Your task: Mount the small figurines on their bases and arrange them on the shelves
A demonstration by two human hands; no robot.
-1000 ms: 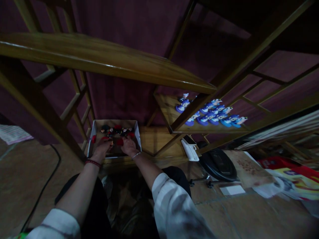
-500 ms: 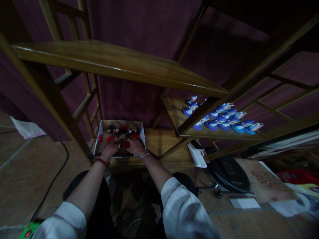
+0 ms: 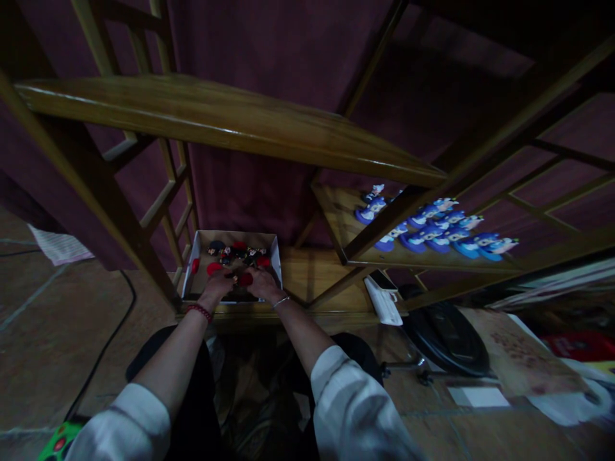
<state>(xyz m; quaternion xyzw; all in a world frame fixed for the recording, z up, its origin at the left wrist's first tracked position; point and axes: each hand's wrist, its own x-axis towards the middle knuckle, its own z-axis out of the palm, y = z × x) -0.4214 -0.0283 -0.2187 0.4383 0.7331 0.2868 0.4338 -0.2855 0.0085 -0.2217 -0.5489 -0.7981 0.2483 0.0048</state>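
Note:
An open cardboard box (image 3: pixel 231 234) stands on the lower wooden shelf, with several small dark and red figures (image 3: pixel 239 250) lying inside. Both of my hands reach into it. My left hand (image 3: pixel 218 283), with a red bead bracelet at the wrist, is at the box's front part, fingers closed on a small dark and red figure (image 3: pixel 244 280). My right hand (image 3: pixel 261 285), with a thin silver bracelet, has its fingers round the red part of that same figure. Just beyond the left hand lies a round red piece (image 3: pixel 213 268).
On a raised shelf (image 3: pixel 331 214) to the right stand several blue figures (image 3: pixel 427 237). A phone (image 3: pixel 382 280) lies on a white item (image 3: pixel 385 306) at the shelf's right end. A wooden beam (image 3: pixel 230 125) crosses above the box. A black round seat (image 3: pixel 446 336) stands at right.
The small figure between my hands shows more of its dark part, and my left hand has shifted slightly. The view has moved a little.

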